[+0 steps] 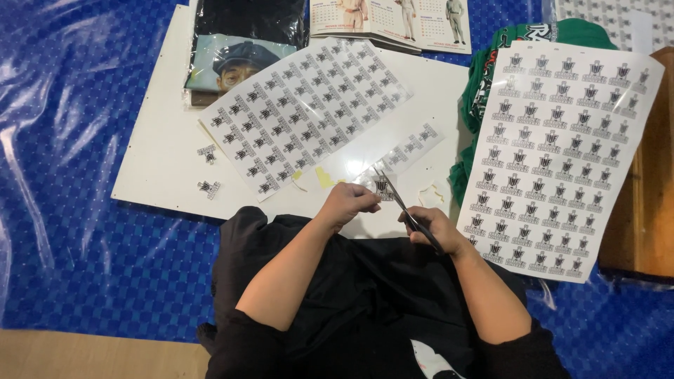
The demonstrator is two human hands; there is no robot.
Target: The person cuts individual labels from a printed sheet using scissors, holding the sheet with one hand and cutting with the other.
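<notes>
At the near edge of the white board (pixel 168 161), the left hand (pixel 347 203) pinches a clear sticker strip (pixel 400 158) between its fingers. The right hand (pixel 432 228), fingers closed through the scissors (pixel 400 203), has the blades at the strip's near end. Bare board lies open leftward; a large sticker sheet (pixel 554 154) crowds the right.

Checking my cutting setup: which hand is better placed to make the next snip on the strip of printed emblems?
Right. The right hand grips the dark metal scissors, blades at the clear strip of printed black emblems, while the left hand pinches that strip.
</notes>
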